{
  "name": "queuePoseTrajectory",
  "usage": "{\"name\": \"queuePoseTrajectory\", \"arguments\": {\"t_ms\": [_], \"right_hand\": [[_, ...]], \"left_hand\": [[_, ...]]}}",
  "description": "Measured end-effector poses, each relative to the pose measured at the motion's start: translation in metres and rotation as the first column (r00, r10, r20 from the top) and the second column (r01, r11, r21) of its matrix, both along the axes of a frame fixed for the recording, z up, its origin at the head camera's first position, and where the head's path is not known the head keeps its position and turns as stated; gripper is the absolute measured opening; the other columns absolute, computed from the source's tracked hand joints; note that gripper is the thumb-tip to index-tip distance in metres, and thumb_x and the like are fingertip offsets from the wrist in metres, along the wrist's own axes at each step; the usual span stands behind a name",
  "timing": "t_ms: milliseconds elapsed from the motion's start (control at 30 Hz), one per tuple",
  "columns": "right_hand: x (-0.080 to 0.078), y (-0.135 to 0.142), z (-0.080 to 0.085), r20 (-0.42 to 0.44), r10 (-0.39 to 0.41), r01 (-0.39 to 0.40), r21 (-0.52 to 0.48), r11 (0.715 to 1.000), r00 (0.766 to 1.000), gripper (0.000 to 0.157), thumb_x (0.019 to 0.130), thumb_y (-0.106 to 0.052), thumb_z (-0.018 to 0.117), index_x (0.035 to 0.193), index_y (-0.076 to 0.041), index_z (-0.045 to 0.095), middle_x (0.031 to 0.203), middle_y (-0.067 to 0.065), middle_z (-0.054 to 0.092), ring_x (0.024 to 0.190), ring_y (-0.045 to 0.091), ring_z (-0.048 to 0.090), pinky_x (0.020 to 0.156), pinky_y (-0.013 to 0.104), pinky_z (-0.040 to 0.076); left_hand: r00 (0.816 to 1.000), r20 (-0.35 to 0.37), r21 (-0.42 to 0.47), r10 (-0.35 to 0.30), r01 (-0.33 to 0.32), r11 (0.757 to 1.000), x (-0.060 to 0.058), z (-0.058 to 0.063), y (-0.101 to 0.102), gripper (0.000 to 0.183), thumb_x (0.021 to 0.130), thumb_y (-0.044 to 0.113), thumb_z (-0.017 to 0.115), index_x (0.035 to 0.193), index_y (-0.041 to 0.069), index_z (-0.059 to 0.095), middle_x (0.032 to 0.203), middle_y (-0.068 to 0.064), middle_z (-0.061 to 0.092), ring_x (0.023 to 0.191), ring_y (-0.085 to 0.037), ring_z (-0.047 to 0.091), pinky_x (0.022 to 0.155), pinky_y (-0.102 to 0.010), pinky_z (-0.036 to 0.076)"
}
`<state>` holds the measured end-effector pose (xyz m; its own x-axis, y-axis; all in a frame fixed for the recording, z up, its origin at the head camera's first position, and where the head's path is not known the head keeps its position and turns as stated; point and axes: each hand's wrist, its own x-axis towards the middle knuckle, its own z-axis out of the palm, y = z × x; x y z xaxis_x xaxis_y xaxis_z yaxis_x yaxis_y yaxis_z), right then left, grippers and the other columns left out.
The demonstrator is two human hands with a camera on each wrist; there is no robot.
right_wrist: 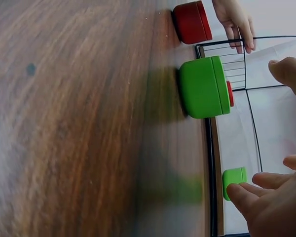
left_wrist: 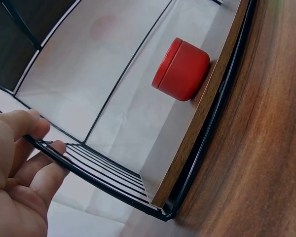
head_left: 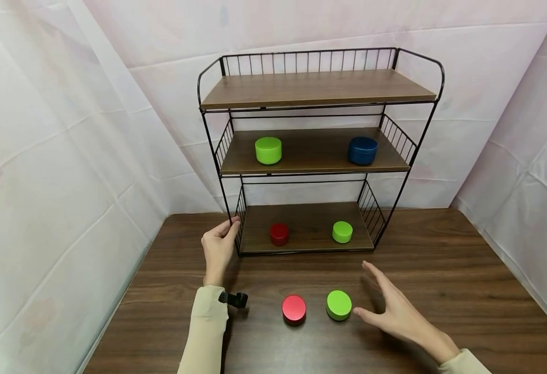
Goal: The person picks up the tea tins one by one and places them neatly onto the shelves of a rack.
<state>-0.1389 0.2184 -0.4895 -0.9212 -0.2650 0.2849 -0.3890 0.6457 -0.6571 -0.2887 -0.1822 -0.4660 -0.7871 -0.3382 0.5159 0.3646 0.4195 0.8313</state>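
My left hand [head_left: 219, 244] grips the black wire frame at the lower left of a three-tier shelf rack [head_left: 320, 91]; in the left wrist view its thumb and fingers [left_wrist: 45, 182] pinch the side rail. My right hand [head_left: 397, 311] hovers over the table with thumb and fingers spread, holding nothing. Just left of its thumb tip stands a round green tin [head_left: 339, 305]. A red tin [head_left: 294, 309] stands to the left of that one, also on the table. Both lids face up.
On the bottom shelf sit a dark red tin [head_left: 279, 235] and a small green tin [head_left: 342, 232]. The middle shelf carries a larger green tin [head_left: 268, 150] and a blue tin [head_left: 363, 151]. White cloth [head_left: 68, 156] hangs behind and beside the wooden table [head_left: 441, 259].
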Motion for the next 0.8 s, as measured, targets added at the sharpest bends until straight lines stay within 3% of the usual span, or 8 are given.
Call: {"name": "queuePoseTrajectory", "arguments": {"t_ms": [233,467,800], "right_hand": [[0.000,-0.004,-0.005,0.009,0.050,-0.049,-0.031,0.998,0.999,0.097,0.079,-0.041,0.080,0.153,-0.029,0.019,0.153,0.002,0.037,0.131,0.029,0.048,0.099,0.044,0.047],[0.001,-0.007,-0.007,0.000,0.057,-0.057,-0.036,0.998,0.998,0.096,0.078,-0.042,0.080,0.153,-0.029,0.021,0.150,0.004,0.040,0.131,0.028,0.048,0.098,0.043,0.048],[-0.001,-0.011,-0.009,0.024,0.117,-0.114,-0.105,0.988,0.993,0.094,0.079,-0.038,0.080,0.152,-0.025,0.023,0.151,0.007,0.038,0.130,0.031,0.047,0.095,0.039,0.050]], "left_hand": [[1.000,-0.003,0.011,-0.021,0.021,1.000,-0.001,-0.001,0.000,0.015,0.085,0.029,0.075,0.096,0.020,0.080,0.089,0.001,0.076,0.083,-0.001,0.071,0.073,-0.010,0.050],[0.999,0.008,0.029,-0.042,0.042,0.999,0.000,-0.002,0.000,0.017,0.085,0.032,0.075,0.098,0.021,0.079,0.090,0.002,0.076,0.084,0.000,0.070,0.074,-0.012,0.051],[1.000,0.005,0.038,-0.024,0.024,0.999,-0.002,-0.002,0.000,0.015,0.085,0.033,0.075,0.094,0.022,0.080,0.089,0.000,0.076,0.084,0.001,0.070,0.074,-0.010,0.050]]}}
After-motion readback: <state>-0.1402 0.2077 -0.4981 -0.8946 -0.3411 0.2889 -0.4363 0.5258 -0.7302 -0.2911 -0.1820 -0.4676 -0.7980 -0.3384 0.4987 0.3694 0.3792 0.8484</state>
